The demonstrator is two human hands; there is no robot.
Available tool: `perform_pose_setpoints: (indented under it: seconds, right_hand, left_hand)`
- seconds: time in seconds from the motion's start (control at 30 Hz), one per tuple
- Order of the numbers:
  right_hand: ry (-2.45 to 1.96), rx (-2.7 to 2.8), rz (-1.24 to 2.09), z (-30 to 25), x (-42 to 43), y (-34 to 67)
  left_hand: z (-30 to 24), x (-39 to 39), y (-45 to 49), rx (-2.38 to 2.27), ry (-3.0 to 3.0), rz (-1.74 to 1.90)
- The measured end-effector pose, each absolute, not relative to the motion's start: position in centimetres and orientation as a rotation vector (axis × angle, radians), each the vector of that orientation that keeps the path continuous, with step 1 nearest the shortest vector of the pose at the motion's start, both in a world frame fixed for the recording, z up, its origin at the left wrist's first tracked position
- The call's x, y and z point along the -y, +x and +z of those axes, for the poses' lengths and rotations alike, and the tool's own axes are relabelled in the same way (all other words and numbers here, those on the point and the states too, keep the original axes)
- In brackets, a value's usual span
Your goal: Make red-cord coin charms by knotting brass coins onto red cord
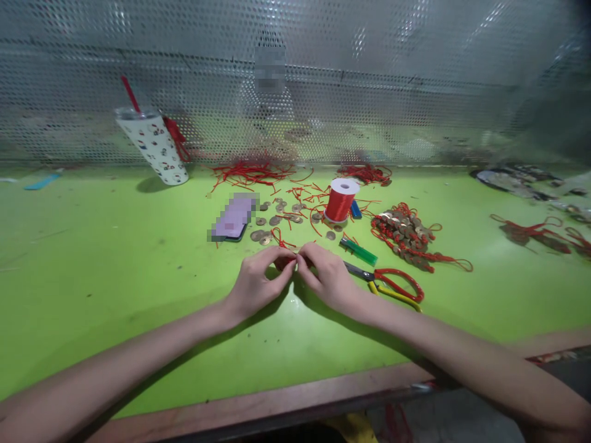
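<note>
My left hand (255,282) and my right hand (330,278) meet near the middle of the table, thumbs and fingertips pinched together. Between them is a red cord (279,239), whose loop sticks out above the left fingers; the rest is mostly hidden by my hands. Several loose brass coins (276,220) lie just beyond. Scissors (368,277) with one red and one yellow handle lie beside my right hand, blades partly behind it. A green lighter (359,251) rests above the scissors. Behind it stands a spool of red cord (338,201).
A phone (236,216) lies left of the coins. A patterned tumbler (154,147) with a red straw leans at back left. Coin strings tied with red cord (404,234) are heaped at right. Red cord pieces (252,174) lie along the perforated metal screen (212,92).
</note>
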State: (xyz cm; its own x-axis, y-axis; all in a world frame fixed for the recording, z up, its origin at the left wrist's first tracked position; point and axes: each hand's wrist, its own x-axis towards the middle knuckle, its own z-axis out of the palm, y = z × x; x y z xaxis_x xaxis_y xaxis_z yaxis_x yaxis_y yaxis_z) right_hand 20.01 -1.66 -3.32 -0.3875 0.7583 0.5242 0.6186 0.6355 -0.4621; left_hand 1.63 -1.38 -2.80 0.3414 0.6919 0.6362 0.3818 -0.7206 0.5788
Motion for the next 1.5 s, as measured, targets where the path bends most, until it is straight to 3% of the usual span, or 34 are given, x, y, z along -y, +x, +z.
perform_pose_setpoints:
  seconds: [0.33, 0.97, 1.17, 1.3, 1.5]
  right_hand:
    - [-1.073, 2.052, 0.473, -3.2, 1.6, 20.0]
    - [-1.123, 2.076, 0.494, -3.7, 1.6, 19.6]
    - [-1.174, 2.212, 0.344, -0.7, 0.7, 21.7]
    - [-1.485, 2.289, 0.023, 1.8, -0.4, 26.3]
    - [-1.856, 2.471, -0.079, 0.2, 0.0, 29.8]
  left_hand:
    - [-2.5, 1.4, 1.5, -0.969, 2.230, 1.267]
    - [-2.2, 1.0, 1.3, -0.945, 2.201, 1.249]
    - [-2.6, 1.0, 1.2, -0.978, 2.147, 1.227]
    - [-2.7, 1.0, 1.3, -0.968, 2.117, 1.229]
    - [-2.7, 1.1, 1.3, -0.946, 2.140, 1.230]
